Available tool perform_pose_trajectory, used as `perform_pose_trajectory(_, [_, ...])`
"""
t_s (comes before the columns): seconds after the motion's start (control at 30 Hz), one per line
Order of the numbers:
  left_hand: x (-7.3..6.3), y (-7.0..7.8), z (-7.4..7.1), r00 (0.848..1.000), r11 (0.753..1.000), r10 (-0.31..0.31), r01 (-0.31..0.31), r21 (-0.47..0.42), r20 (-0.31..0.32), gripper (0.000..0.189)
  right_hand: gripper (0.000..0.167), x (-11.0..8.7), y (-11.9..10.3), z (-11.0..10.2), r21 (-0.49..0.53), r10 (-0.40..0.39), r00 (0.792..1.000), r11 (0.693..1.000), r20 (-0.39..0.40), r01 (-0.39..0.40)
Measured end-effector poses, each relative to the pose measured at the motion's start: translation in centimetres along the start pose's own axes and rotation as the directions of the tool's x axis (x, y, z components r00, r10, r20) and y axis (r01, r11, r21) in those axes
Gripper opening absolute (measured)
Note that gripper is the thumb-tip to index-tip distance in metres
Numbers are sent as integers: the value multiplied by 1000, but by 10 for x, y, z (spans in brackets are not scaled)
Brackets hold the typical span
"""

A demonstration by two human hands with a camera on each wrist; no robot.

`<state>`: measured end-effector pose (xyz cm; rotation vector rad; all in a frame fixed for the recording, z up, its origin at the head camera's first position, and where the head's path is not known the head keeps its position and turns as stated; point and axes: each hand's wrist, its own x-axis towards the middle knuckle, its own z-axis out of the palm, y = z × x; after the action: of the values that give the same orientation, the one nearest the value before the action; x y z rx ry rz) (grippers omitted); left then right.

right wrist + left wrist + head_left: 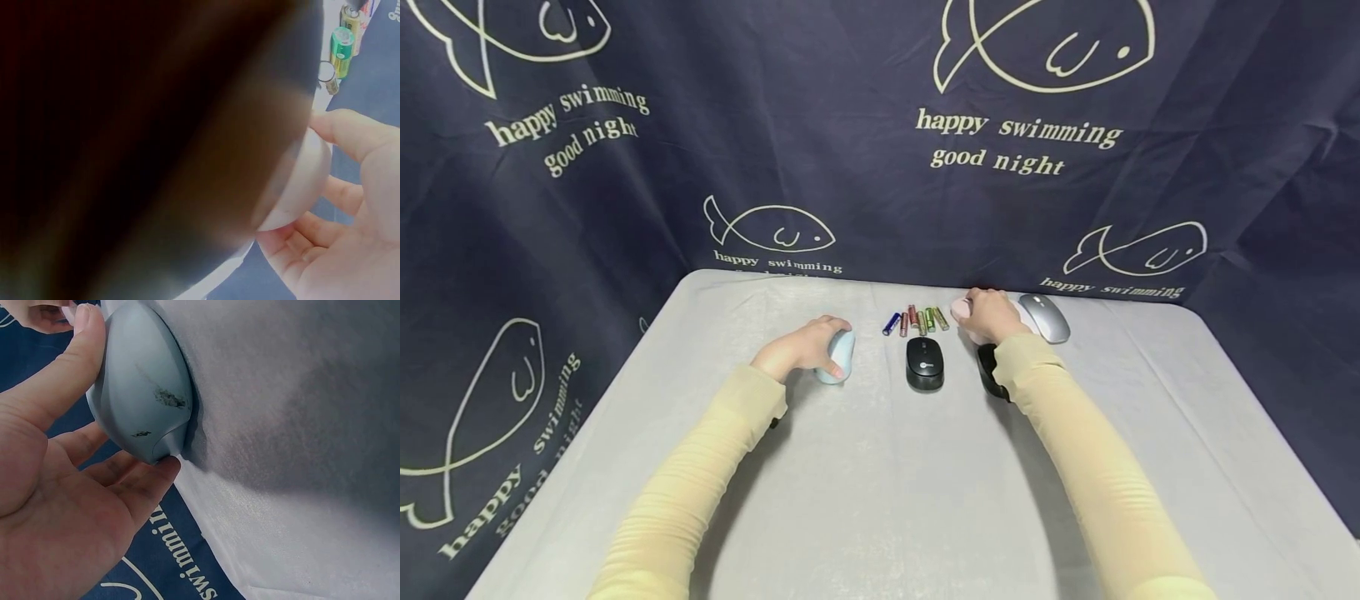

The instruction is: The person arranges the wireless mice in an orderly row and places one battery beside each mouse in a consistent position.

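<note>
My left hand [805, 343] grips a light blue computer mouse [842, 357] on the grey-white table. In the left wrist view the thumb lies along one side of this mouse [140, 375], fingertips at its other end; dark scuffs mark its shell. My right hand [992, 315] holds a pale pink mouse [960, 310] at the back right, its middle hidden under the hand. Thumb and fingers are on either side of that mouse [306, 181] in the right wrist view, where a dark blurred shape covers much of the picture.
Several small batteries [922, 321] lie in a row between the hands. Just in front stands a black mouse [924, 364]. Another black object [989, 373] is partly hidden by the right sleeve. A silver-grey mouse [1047, 318] lies right of the right hand. Dark blue curtain [880, 167] hangs behind the table.
</note>
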<state>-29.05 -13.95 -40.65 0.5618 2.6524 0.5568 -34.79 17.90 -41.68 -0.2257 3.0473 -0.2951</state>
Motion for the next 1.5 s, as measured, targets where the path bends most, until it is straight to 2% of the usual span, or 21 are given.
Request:
perform_pose_trajectory(0.63, [0,0,1,1000,1000,-1,1,18,8,88,52,3,0,-2,8,-9,1000,1000,-26,9])
perform_pose_trajectory(0.87, [1,0,0,1000,1000,8,-8,13,1,88,56,1,-2,-7,40,6,999,999,-50,-4])
perform_pose_trajectory(1.07, [1,-1,0,1000,1000,7,-7,19,3,89,53,-2,-5,-12,45,-21,995,999,-98,25])
perform_pose_trajectory(1.5, [3,-1,1,1000,1000,5,-5,28,3,89,52,-15,-26,-32,49,-20,992,998,-128,26])
